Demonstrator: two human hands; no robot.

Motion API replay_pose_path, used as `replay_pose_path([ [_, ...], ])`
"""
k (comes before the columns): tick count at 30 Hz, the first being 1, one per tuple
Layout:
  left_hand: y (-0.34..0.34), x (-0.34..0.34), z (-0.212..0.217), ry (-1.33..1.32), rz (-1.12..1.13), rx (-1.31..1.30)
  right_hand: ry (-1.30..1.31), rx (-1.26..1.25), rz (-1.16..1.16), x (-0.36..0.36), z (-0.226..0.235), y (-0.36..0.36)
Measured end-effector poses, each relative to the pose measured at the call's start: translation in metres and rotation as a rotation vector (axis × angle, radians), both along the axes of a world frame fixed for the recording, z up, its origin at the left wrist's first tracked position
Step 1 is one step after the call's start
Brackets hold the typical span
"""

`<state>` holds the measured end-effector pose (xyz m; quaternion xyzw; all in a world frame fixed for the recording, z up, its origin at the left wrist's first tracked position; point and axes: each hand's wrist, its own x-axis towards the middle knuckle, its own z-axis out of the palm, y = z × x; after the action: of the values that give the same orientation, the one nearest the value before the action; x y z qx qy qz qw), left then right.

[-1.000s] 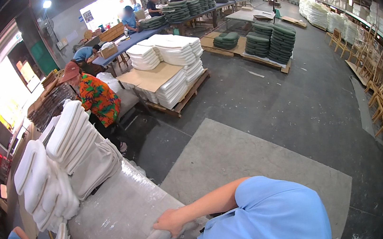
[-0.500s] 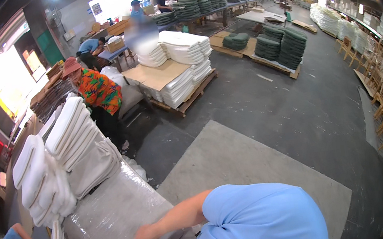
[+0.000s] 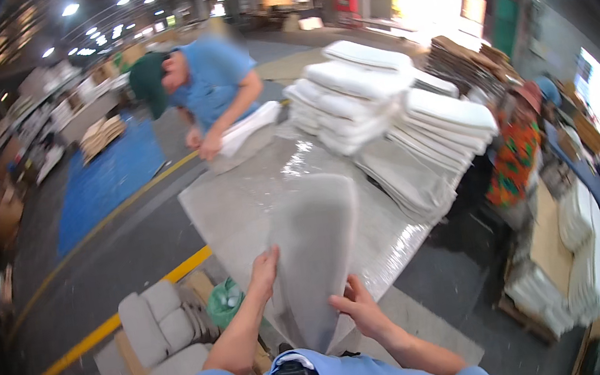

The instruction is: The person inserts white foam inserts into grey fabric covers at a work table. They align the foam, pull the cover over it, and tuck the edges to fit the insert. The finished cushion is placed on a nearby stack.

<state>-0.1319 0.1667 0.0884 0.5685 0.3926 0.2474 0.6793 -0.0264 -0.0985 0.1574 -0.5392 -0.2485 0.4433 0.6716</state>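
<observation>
In front of me a grey fabric cushion cover (image 3: 314,242) stands tilted over the table, slightly blurred, wide and rounded at its far end and narrower toward me. My left hand (image 3: 264,273) is closed on its left edge. At the right edge, my right hand (image 3: 359,306) pinches the cloth between thumb and fingers. Whether anything is inside the cover I cannot tell. Beneath it lies the table (image 3: 231,203), its top wrapped in shiny clear plastic. Stacks of folded white padding (image 3: 356,94) and grey covers (image 3: 408,182) lie at its far right.
Across the table a co-worker (image 3: 216,85) in a blue shirt and dark green cap handles a white and grey piece. Grey cushions (image 3: 155,321) and a green-lined bin (image 3: 226,301) stand at lower left. A person in a patterned shirt (image 3: 514,161) and a white-stacked pallet (image 3: 544,285) are right.
My view has swung left. The grey cover, low on the table under my hands before, is now raised between them. The co-worker across the table now shows more fully.
</observation>
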Motion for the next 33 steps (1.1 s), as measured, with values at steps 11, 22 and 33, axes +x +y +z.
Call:
replay_pose_path([
  [11, -0.018, 0.014, -0.019, 0.490, -0.688, 0.580, 0.509, -0.230, 0.037, 0.010, 0.005, -0.042],
  [22, -0.050, 0.050, -0.059, 0.650, -0.915, 0.812, 0.720, -0.304, -0.300, -0.025, -0.043, -0.047],
  [33, -0.021, 0.025, -0.081, 0.460, -0.970, 0.694, -0.093, -0.797, 0.316, 0.105, -0.055, -0.048],
])
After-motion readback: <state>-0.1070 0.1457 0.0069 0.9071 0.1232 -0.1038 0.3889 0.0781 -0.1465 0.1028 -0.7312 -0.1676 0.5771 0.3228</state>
